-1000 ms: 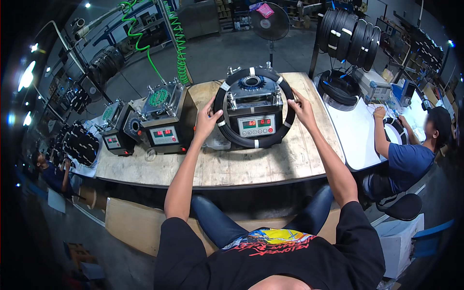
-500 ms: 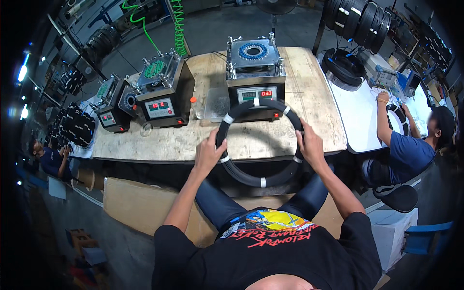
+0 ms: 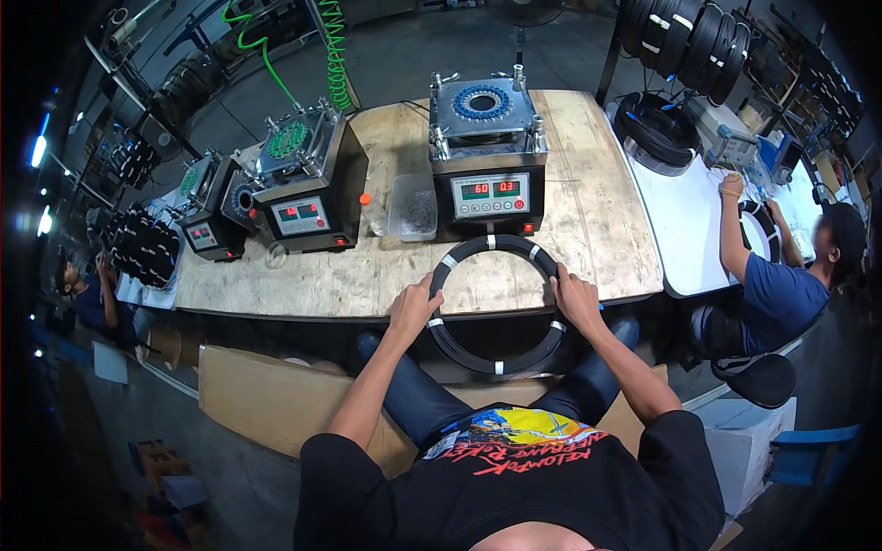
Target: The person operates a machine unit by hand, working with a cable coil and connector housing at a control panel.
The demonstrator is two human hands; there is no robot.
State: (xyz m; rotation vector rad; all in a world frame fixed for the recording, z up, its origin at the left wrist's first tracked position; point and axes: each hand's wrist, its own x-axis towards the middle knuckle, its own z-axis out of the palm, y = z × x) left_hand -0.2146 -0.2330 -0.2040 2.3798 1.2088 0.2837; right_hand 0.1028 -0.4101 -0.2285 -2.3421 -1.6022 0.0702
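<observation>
A coil of black cable (image 3: 466,354), bound with several white bands, hangs between my hands at the near edge of the wooden table. My left hand (image 3: 415,308) grips its left side, fingers wrapped round it. On the opposite side my right hand (image 3: 577,301) is closed on the coil, thumb toward the inside. The coil's far part lies over the tabletop (image 3: 602,230) and its near part over my lap. Just beyond it stands a black bench machine (image 3: 489,174) with a metal top, a ring of blue pieces and a lit red display.
Two similar machines with green rings, a middle one (image 3: 303,184) and a smaller one (image 3: 209,207), stand at the left. A clear plastic tray (image 3: 412,209) and an orange-capped bottle (image 3: 371,213) sit between machines. A co-worker (image 3: 781,285) handles a coil at the white table (image 3: 684,262).
Both hands have lowered the coil toward me, and it now appears smaller and flatter. The machine's display, partly covered before, shows fully.
</observation>
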